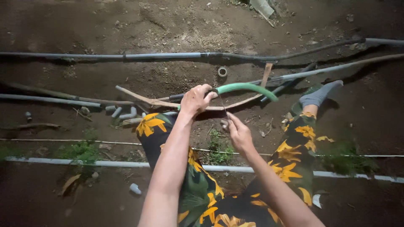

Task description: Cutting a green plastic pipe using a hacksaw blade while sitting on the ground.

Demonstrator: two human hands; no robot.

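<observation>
I see my left hand (194, 100) clenched around a green hose (246, 88), held above the dirt ground (176, 25) between my knees. My right hand (238, 131) pinches a thin wire (221, 104) running up to the hose. Grey pipe fittings (122, 112) lie nearby, left.

Hands: two, a left hand (194, 100) and a right hand (238, 131). Green hose section (246, 88): one, curved. Thin strand (221, 105) stretched between the hands: one. Long grey pipes: one along the top (160, 55), one at the far left (50, 100), one white across the foreground (126, 164). Short grey pipe fittings (122, 112) clustered on the soil: about four; one further small piece (135, 188) lower down. Round ring fitting (222, 71): one. Grey sock (320, 94): one. Curved wooden sticks (139, 98): one visible.
</observation>
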